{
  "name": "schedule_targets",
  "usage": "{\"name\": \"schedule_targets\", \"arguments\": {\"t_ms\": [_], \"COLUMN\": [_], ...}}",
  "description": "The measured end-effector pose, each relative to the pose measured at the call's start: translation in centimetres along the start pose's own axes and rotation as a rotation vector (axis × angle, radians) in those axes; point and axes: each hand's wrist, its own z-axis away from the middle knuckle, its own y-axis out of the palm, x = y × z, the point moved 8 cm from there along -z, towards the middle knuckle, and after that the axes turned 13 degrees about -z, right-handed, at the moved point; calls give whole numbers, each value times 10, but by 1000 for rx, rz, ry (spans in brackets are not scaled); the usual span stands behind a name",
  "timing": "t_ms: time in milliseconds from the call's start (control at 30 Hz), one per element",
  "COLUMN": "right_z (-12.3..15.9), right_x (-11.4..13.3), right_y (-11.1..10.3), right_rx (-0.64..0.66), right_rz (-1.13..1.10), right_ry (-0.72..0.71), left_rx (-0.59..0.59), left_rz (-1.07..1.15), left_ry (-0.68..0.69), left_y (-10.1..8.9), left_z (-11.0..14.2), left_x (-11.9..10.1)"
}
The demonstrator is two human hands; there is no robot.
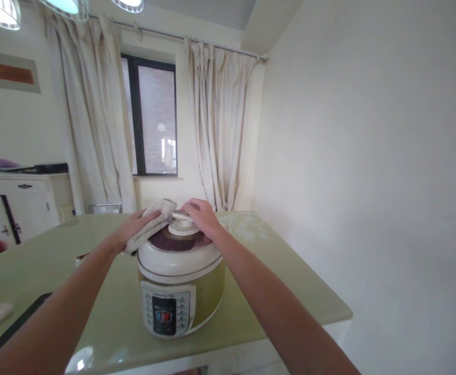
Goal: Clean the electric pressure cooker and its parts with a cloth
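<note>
At the frame's lower centre, I have my right hand (203,214) curled around the lid knob (183,226) of the electric pressure cooker (208,291); my left hand (134,226) lies over a cloth (149,233), its grip unclear. I'd brace the knob and keep the cloth flat against the lid (184,264).

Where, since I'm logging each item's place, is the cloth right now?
In the head view, left of centre, the cloth is under the left hand, against the lid of the cooker, just left of the knob.
</note>
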Motion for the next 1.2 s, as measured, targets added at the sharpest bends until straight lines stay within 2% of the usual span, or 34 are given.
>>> {"name": "schedule_targets", "arguments": {"t_ms": [67, 100, 167, 233, 300, 367, 433, 500, 567, 633, 767, 833, 900, 967, 1033, 1100, 1200], "right_z": [0, -1, -2, -3, -5, -6, -7, -7, -6, -5, -5, -4, -4, -3, -2, 1, 16], "right_x": [0, -1, -3, -3, -4, -5, -7, -7, -7, -8, -10, -6, 1, 8, 11, 11, 21], "right_y": [0, 1, 2, 2, 2, 2, 2, 2, 2, 3, 3, 3, 1, -3, -9, -14, -16], "right_rx": [2, 6, 14, 18, 15, 10, 3, -2, 3, 17, 37, 39, 25, -7, -53, -53, 57], "right_rz": [2, 1, -9, -32, -42, -28, -4, 12, 16, 14, 22, 23, 21, 15, 4, 7, 84], "right_ry": [6, 8, 7, -3, -12, -6, 0, -14, -36, -46, -37, -44, -84, -132, -142, -120, -184], "left_rx": [23, -4, -134, -306, -471, -593, -675, -756, -804, -798, -663, -583, -514, -467, -438, -402, -304], "left_rz": [52, 49, -2, -58, -155, -290, -446, -536, -567, -593, -697, -739, -777, -796, -784, -757, -703], "left_ry": [-21, -19, 10, 36, 98, 198, 263, 319, 435, 576, 807, 925, 976, 919, 785, 640, 474], "left_y": [1, 0, -1, 6, 26, 54, 81, 100, 112, 119, 122, 118, 110, 95, 76, 58, 36], "left_z": [10, 21, 53, 97, 146, 189, 219, 234, 238, 236, 224, 218, 209, 193, 175, 156, 131], "left_x": [10, 14, 21, 30, 36, 35, 32, 23, 7, -13, -55, -79, -102, -118, -124, -119, -105]}}
